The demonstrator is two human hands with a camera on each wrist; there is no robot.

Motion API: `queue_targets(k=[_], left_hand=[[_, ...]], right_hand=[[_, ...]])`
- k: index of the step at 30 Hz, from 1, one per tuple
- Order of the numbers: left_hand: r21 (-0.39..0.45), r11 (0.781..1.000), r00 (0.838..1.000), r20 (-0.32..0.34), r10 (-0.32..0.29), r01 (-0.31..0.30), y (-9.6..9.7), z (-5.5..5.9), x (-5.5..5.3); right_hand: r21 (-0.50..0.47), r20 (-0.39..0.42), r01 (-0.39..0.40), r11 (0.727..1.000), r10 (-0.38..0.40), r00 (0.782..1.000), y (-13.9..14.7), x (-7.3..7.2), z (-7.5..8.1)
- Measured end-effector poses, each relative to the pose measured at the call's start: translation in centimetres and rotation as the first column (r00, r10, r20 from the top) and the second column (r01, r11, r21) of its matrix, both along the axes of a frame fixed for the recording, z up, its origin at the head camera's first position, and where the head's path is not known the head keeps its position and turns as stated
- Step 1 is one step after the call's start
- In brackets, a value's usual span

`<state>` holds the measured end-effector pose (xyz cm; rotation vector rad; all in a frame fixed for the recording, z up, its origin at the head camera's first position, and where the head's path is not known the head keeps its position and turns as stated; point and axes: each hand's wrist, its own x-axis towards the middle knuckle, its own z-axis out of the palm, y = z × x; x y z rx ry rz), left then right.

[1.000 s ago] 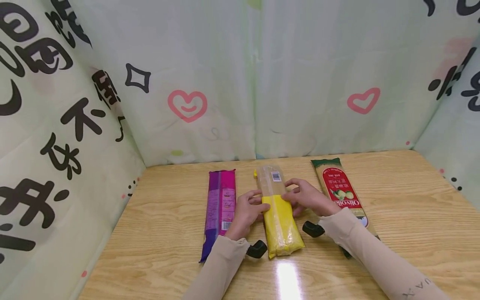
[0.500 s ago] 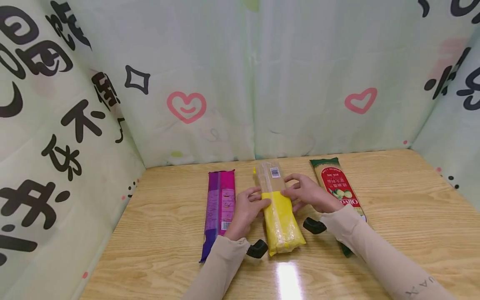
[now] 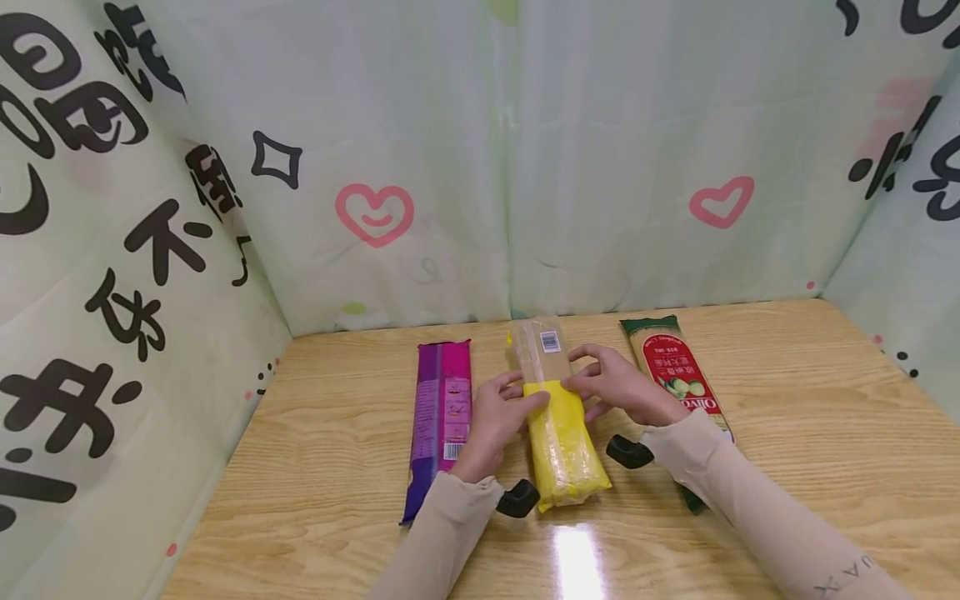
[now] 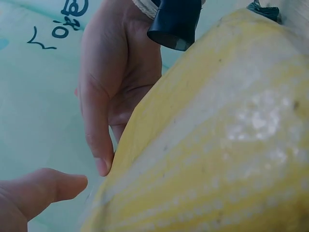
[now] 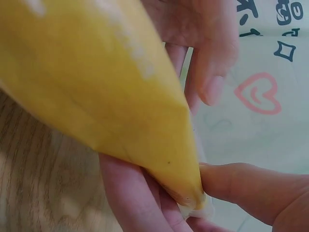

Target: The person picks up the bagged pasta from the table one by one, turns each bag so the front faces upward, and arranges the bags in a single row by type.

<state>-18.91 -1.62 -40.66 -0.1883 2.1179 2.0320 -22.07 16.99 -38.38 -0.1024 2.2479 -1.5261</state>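
A long yellow pasta packet [image 3: 558, 450] with a see-through far part and a barcode label lies between my two hands, backed by the table. My left hand [image 3: 498, 421] holds its left edge, thumb over the top face. On the opposite edge my right hand [image 3: 618, 387] pinches it, thumb above and fingers underneath. In the right wrist view the packet [image 5: 106, 82] stands off the wood, with right-hand fingers [image 5: 130, 193] below it. The left wrist view shows the packet [image 4: 207, 130] close up, large and shiny; the left fingers' undersides are hidden there.
A purple and pink packet [image 3: 442, 400] lies left of the hands. To the right, a red-and-green Olivoila pasta packet [image 3: 678, 367] is partly covered by the right forearm. The wooden table [image 3: 322, 467] meets a printed curtain [image 3: 420, 275] at the back.
The yellow pasta packet has shifted slightly away from me, its far end rising a little in view. My left thumb has slid further onto its top face. Both side packets stay put.
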Motion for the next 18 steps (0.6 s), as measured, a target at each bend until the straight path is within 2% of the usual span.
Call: queue_targets(k=[5, 10, 18], left_hand=[[-0.045, 0.999, 1.000, -0.024, -0.012, 0.011, 0.4, 0.2, 0.1], [-0.056, 0.998, 0.999, -0.042, -0.029, 0.027, 0.8, 0.2, 0.2], [-0.086, 0.996, 0.999, -0.046, 0.004, -0.008, 1.1, 0.1, 0.2]], right_hand=[[-0.016, -0.008, 0.001, 1.000, -0.001, 1.000, -0.1, 0.3, 0.4], [-0.038, -0.014, 0.009, 0.999, -0.010, 1.000, -0.3, 0.5, 0.6], [-0.060, -0.029, 0.030, 0.998, -0.032, 0.999, -0.7, 0.6, 0.3]])
